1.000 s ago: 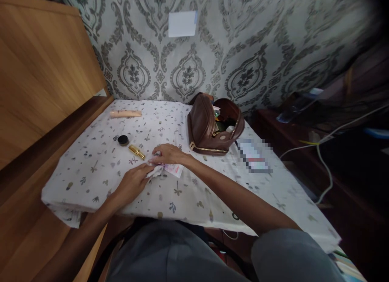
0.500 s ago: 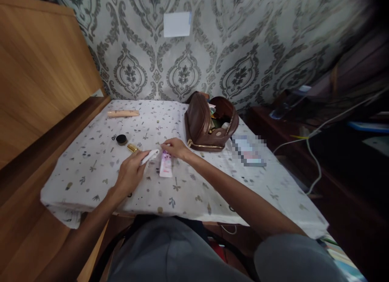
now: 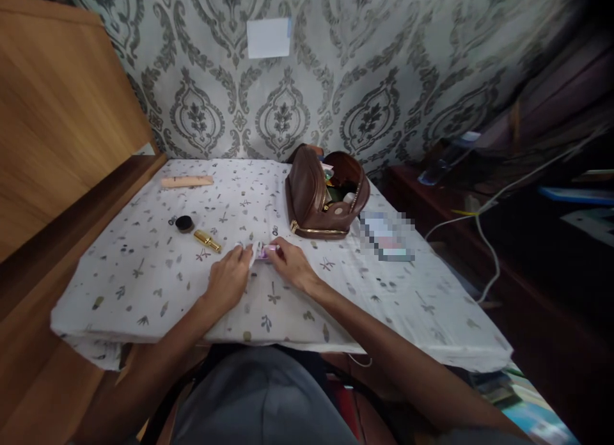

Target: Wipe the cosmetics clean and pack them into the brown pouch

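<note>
My left hand (image 3: 229, 280) and my right hand (image 3: 291, 264) meet near the middle of a table covered by a white printed cloth (image 3: 144, 272). Between their fingertips is a small white and pink tube (image 3: 263, 251), and a bit of white tissue (image 3: 252, 256) shows at my left fingers. Both hands grip these items; most of the tube is hidden by the fingers. A gold lipstick (image 3: 207, 241) lies just left of my left hand.
A small black round jar (image 3: 184, 224) sits left of the lipstick, a long peach tube (image 3: 187, 181) at the far left. An open brown pouch (image 3: 322, 199) stands behind my right hand, a blurred flat item (image 3: 386, 236) beside it. Wooden panel on the left, cables right.
The tube, which lay flat on the cloth half a second ago, is now lifted between both hands. My left hand has moved right with the tissue to meet the right hand.
</note>
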### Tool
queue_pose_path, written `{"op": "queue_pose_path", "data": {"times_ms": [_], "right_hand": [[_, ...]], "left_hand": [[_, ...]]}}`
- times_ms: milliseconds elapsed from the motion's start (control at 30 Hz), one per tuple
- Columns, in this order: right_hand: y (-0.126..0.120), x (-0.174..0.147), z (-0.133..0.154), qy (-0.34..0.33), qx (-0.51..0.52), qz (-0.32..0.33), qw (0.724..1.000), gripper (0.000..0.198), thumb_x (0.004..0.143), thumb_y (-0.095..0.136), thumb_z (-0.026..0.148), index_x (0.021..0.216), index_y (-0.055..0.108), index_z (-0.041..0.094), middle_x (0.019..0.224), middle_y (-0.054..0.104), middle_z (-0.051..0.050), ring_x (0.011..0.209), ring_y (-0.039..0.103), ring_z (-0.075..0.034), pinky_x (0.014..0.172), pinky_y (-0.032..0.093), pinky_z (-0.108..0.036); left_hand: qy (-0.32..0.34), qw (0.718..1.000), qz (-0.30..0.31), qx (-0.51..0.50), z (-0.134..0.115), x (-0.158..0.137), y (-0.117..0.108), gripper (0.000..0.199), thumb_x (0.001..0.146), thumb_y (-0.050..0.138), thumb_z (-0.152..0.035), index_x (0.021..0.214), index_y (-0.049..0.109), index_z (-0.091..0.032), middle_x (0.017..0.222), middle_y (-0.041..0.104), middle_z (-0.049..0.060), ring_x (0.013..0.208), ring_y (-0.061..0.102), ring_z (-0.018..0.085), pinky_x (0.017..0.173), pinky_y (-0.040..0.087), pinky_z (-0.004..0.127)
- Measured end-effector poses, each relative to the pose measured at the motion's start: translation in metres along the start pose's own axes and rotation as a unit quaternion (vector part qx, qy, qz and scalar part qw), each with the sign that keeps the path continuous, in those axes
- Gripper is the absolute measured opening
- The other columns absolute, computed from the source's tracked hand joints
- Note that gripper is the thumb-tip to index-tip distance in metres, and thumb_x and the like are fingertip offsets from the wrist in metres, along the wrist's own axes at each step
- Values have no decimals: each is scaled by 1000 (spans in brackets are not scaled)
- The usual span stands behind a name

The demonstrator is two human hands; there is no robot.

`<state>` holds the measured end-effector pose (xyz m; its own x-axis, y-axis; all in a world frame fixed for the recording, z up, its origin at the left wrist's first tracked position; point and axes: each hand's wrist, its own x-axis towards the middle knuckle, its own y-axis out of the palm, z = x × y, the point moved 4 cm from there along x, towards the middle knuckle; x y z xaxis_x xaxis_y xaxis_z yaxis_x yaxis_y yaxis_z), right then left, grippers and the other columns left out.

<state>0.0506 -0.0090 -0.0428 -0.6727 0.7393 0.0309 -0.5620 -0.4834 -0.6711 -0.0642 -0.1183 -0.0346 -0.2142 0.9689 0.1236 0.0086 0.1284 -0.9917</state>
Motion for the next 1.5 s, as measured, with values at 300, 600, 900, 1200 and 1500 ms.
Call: {"op": "queue_pose_path", "data": {"times_ms": [300,600,900,1200,1500], "right_hand": [[6,1,-13,-49,-28,1,998,24,85,69,23,109,68,18,88,56,-1,76,55,-14,75,44,-26],[5,-6,-14,-73,-5,-28,997,17,85,71,25,101,71,17,87,59,-2,78,57,-15,75,45,-26],[5,-11,-17,-125,26,-46,991,18,86,72,26,103,70,19,90,60,-3,74,57,-15,71,47,-27],[9,-15,-20,-138,152,-50,977,25,82,71,22,108,70,21,91,67,-3,72,59,-14,68,49,-27],[13,-15,-18,-45,266,-11,963,22,77,71,28,97,66,19,69,60,3,62,54,-12,56,43,-23]], "left_hand": [[-54,997,38,46,38,-1,-4,42,92,35,-6,127,56,-17,109,64,13,99,67,27,74,54,35],[25,997,59,-45,-3,7,-7,47,93,40,-12,138,49,-22,117,63,8,102,65,23,84,52,32],[-70,996,44,38,46,12,-7,45,92,39,-10,134,53,-17,117,63,12,98,67,26,79,54,36],[41,997,31,-57,6,10,-24,42,93,43,-15,133,54,-21,111,63,7,96,65,22,80,53,33],[-62,998,-18,-8,38,-5,-21,40,92,42,-14,130,55,-17,115,64,11,95,67,25,81,54,36]]}}
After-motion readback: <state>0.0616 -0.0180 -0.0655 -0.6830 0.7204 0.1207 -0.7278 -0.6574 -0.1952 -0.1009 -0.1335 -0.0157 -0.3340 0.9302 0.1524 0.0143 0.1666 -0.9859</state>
